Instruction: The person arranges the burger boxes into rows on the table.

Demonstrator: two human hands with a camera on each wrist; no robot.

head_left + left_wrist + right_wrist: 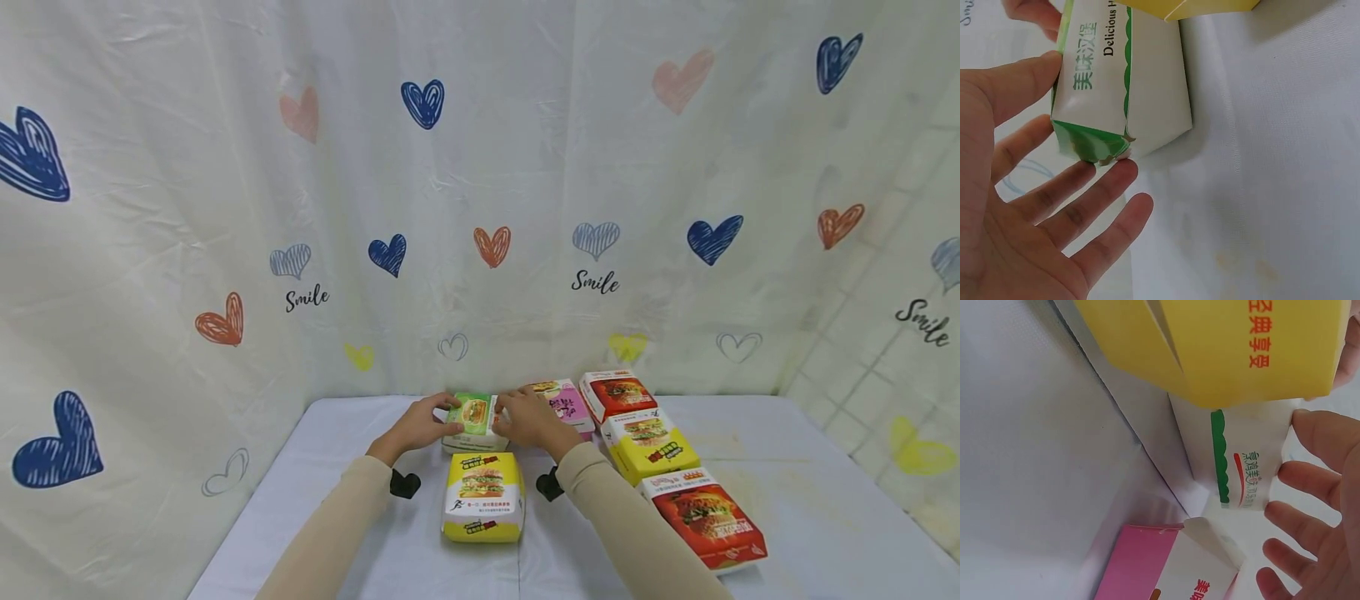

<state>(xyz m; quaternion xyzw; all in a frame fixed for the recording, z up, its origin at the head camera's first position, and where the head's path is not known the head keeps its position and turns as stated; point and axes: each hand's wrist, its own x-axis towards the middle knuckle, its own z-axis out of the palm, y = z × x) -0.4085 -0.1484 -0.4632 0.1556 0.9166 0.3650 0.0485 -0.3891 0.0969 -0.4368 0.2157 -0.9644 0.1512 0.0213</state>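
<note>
A green and white burger box (476, 414) stands at the back of the table between the two hands. My left hand (418, 427) touches its left side, with the thumb along the top front edge and the other fingers spread around the green end (1088, 142). At the opposite side, my right hand (531, 421) rests its thumb and fingertips along the upper edge of the white wall (1250, 459). Directly in front of this box sits a yellow and white burger box (483, 497), between the forearms.
Partly behind my right hand is a pink burger box (566, 406). To its right, a red box (618, 392), a yellow box (651, 442) and a larger red box (705, 517) form a slanting row. A white curtain (525, 167) with printed hearts hangs behind the table.
</note>
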